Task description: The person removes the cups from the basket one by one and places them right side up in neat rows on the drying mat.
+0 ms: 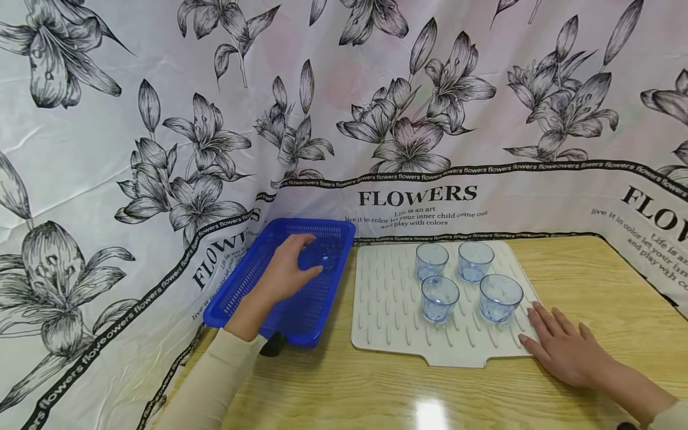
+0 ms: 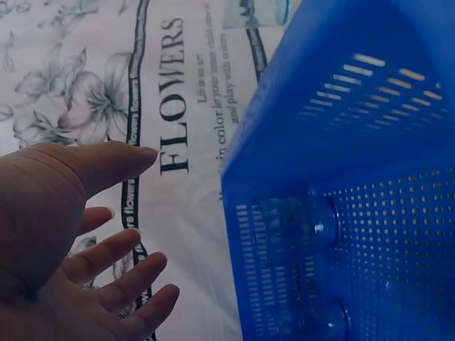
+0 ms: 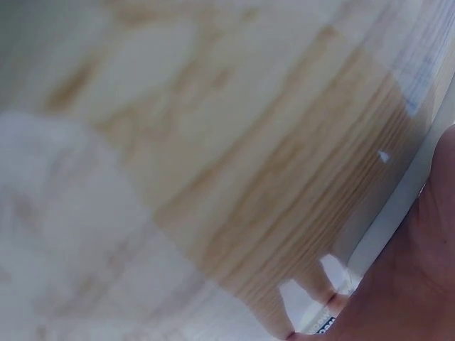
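Observation:
My left hand [image 1: 287,269] hovers over the blue plastic basket [image 1: 306,337], thumb and fingers spread apart with nothing between them. Inside the basket, a clear glass [image 1: 328,255] stands near the fingertips, partly lost against the blue. The left wrist view shows two glasses in there, one glass [image 2: 295,227] above the other glass [image 2: 327,323]. Flat on the table, my right hand [image 1: 570,352] touches the right edge of a white ridged drying mat [image 1: 378,298] with its fingertips. Several bluish glasses stand on that mat, among them the front right glass [image 1: 500,298] and front left glass [image 1: 439,300].
Behind the mat and basket hangs a white flower-printed cloth [image 1: 322,119], which also covers the left side. Bare wood table [image 1: 344,388] shows in front of the mat and to its right. The basket stands left of the mat, close to the cloth.

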A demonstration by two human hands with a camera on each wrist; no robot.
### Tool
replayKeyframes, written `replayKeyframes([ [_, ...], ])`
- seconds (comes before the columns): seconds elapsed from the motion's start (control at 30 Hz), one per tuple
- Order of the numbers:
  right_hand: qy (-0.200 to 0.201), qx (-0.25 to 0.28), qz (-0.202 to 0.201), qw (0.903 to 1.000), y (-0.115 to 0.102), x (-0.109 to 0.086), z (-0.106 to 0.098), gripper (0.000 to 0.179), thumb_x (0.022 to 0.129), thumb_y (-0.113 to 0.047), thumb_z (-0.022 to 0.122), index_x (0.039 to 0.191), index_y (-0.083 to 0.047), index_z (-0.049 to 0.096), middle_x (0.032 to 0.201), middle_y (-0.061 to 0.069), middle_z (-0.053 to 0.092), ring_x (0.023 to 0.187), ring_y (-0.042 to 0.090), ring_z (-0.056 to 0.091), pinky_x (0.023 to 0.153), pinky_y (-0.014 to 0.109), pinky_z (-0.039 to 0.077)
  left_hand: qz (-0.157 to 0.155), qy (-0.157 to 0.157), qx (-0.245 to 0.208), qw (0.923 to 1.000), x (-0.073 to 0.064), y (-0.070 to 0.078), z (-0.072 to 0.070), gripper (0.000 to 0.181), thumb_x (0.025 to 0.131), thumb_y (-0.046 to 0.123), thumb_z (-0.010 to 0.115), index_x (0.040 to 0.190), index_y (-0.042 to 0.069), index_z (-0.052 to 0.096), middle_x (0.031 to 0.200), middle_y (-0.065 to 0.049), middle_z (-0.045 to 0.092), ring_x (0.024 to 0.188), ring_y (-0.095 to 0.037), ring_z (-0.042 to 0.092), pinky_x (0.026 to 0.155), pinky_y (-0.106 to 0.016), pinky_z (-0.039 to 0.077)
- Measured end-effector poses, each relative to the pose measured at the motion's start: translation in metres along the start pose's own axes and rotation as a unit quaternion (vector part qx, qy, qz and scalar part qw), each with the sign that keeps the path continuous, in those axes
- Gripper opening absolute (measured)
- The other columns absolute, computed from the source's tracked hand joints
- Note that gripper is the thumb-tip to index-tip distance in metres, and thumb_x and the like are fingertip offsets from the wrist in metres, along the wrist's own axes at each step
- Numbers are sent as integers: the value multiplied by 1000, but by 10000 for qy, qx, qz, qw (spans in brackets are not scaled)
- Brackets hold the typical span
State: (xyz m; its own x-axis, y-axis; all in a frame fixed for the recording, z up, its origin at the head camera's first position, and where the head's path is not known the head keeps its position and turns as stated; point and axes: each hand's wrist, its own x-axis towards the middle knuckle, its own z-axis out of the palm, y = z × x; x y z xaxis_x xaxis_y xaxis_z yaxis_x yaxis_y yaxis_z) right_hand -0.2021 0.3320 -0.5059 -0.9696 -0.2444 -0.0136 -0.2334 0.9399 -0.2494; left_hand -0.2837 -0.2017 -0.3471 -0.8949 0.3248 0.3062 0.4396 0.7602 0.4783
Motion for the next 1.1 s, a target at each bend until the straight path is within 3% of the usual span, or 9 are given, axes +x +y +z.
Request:
replayKeyframes([
  [0.13, 1, -36, 3, 10000, -1, 1, -1, 79, 109, -51, 38, 155, 12, 27, 162, 34, 21, 142, 63, 19, 101, 85, 12, -43, -100, 247, 9996, 10, -10, -2, 69, 89, 19, 81, 146, -1, 48, 142, -21, 52, 132, -39, 50, 109, -55, 43],
  [0.33, 12, -59, -27, 10000, -2, 1, -3, 78, 109, -51, 38, 155, 12, 27, 162, 34, 21, 142, 63, 19, 101, 85, 13, -359, -320, 308, 9984, 30, -28, 0, 77, 88, 19, 82, 150, -3, 43, 148, -23, 47, 139, -41, 44, 113, -56, 39],
  [0.53, 12, -46, -25, 10000, -1, 1, -2, 78, 109, -50, 38, 155, 13, 27, 162, 34, 21, 142, 63, 19, 101, 84, 12, -931, -428, 18, 9947, 53, -51, 15, 86, 86, 23, 84, 153, -2, 37, 153, -25, 43, 138, -42, 44, 112, -55, 40],
  [0.77, 23, -39, -8, 10000, 0, 0, -2, 78, 109, -50, 38, 155, 12, 29, 161, 34, 22, 142, 63, 20, 101, 84, 13, -1755, -557, -391, 9821, 67, -67, 33, 93, 86, 27, 83, 156, -3, 30, 158, -26, 36, 145, -44, 36, 116, -55, 36],
  [1.1, 80, -61, 9, 9999, 0, -1, -1, 78, 109, -50, 39, 155, 11, 28, 162, 33, 23, 142, 62, 21, 102, 84, 14, -2178, -739, -963, 9684, 81, -77, 51, 96, 88, 28, 83, 158, -3, 25, 160, -27, 33, 146, -44, 35, 117, -55, 36],
])
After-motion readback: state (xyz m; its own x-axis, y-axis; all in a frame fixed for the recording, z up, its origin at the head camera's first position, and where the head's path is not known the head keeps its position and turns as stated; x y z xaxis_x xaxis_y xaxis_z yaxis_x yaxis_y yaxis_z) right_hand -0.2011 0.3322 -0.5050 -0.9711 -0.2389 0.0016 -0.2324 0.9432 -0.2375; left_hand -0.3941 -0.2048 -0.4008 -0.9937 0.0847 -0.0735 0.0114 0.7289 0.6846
